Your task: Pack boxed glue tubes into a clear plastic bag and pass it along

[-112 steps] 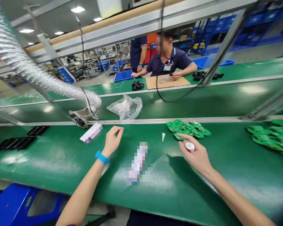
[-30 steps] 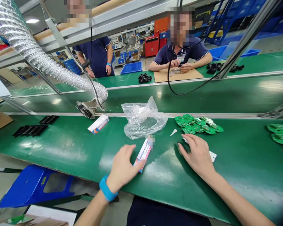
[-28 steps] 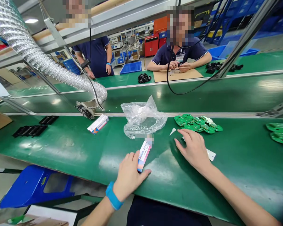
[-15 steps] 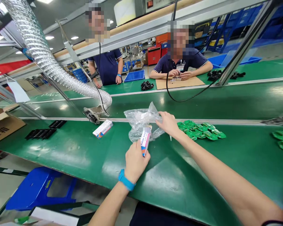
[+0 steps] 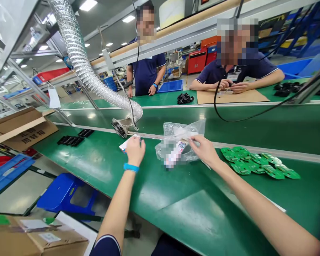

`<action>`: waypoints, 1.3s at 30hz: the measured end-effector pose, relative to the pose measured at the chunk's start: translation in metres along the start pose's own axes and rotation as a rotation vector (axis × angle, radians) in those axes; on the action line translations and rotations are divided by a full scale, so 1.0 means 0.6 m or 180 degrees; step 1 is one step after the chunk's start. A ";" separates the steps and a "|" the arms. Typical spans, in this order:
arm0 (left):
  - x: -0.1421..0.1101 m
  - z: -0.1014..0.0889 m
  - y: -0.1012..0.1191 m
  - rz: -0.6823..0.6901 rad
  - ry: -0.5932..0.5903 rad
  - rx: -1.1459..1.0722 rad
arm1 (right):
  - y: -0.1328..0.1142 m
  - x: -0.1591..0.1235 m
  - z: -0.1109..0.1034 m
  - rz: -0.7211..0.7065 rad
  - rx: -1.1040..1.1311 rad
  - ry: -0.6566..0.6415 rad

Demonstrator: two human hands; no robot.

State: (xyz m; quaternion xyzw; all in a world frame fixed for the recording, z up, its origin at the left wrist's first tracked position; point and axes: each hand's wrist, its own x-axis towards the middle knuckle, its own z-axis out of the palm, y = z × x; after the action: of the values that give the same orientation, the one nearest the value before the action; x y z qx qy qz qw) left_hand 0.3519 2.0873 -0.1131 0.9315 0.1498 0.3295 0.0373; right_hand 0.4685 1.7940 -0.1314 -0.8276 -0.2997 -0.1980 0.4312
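My left hand [image 5: 135, 151], with a blue band at the wrist, is closed over a small white printed carton [image 5: 123, 146] lying on the green bench near its back rail. The fingertips are partly hidden behind the hand. My right hand [image 5: 204, 149] pinches the side of a clear plastic bag [image 5: 185, 131]. A second small printed carton [image 5: 176, 153] lies at the bag, its upper end close to my right fingertips. Whether this carton is inside the bag or on top of it, I cannot tell.
Green circuit boards [image 5: 258, 163] lie right of the bag. Black parts [image 5: 70, 140] and a cardboard box [image 5: 24, 129] are at left. A silver duct [image 5: 117, 97] hangs over the bench. Two people are across the line, one handling small parts over cardboard [image 5: 232, 96].
My left hand has let go of the carton at the bag and moved left onto the other carton. My right hand stays at the bag. The view has swung left.
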 end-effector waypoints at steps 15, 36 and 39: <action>-0.060 0.028 -0.132 0.0179 -0.0638 0.0970 | -0.007 -0.022 0.024 -0.0215 0.0130 0.0072; -0.304 -0.084 0.253 -0.0719 -0.2722 -0.3931 | -0.181 -0.236 -0.060 0.2436 0.2883 0.0445; -0.280 -0.094 0.255 -0.0342 -0.2454 -0.3649 | -0.167 -0.249 -0.075 0.2275 0.2376 0.0749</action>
State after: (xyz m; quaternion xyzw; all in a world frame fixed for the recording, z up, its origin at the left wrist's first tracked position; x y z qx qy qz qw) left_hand 0.2318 1.8889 -0.1447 0.8067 -0.0259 -0.0002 0.5904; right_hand 0.2874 1.7527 -0.1345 -0.6406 0.0013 -0.0100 0.7678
